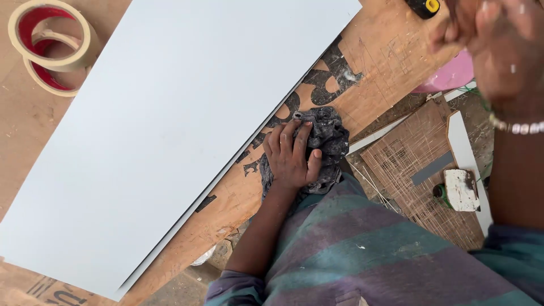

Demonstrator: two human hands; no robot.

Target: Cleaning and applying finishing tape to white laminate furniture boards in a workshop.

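Fingers of the left hand lie spread and pressed flat over a crumpled dark grey rag, the thumb hooked round its right side, so the hand is bearing down on the cloth rather than pinching it. The rag bunches out from under the palm toward 1 o'clock and trails back toward the wrist at 6 o'clock; it looks soft, light and limp, dusty with pale specks, and I judge it would fold to any grip, best gathered into a wad under the palm as it is now. It rests on the worn wooden surface, on a patch with black stencilled marks, just beside the long edge of a large pale grey-white panel that runs from 7 o'clock to 1 o'clock of the view. That panel looks thin, flat, stiff and smooth, likely slippery on its face and awkward to lift by one edge; both long edges would serve better. The right hand is raised close to the camera at 2 o'clock, blurred, with a beaded bracelet at the wrist; whether its fingers are clenched or loose I cannot tell. Two rolls of masking tape lie at 10 o'clock, well apart from the rag. Scored boards and a pink object sit lower down at 3 o'clock.
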